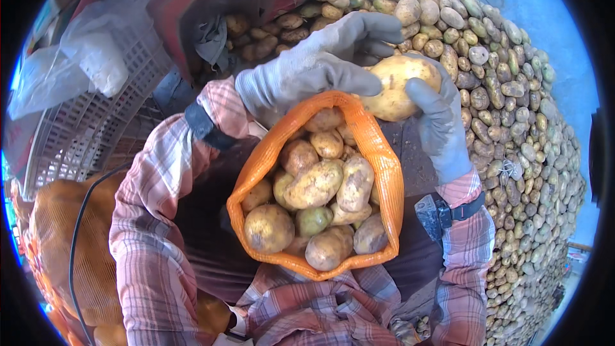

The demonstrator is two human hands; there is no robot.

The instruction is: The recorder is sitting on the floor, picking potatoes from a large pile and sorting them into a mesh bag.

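Before me an orange mesh sack stands with its mouth spread wide, and potatoes fill it nearly to the rim. Just beyond the sack's far edge, my right hand, in a grey glove, grips a large yellowish potato, thumb on the near side. My left hand, gloved alike, reaches across from the left with its fingers apart. Its thumb tip lies at the left end of that potato; whether it presses on it I cannot tell.
A large heap of potatoes spreads along the right and far side. At the left are a white plastic crate with clear plastic film over it, and a filled mesh sack crossed by a black cable. A red sheet hangs at the far left.
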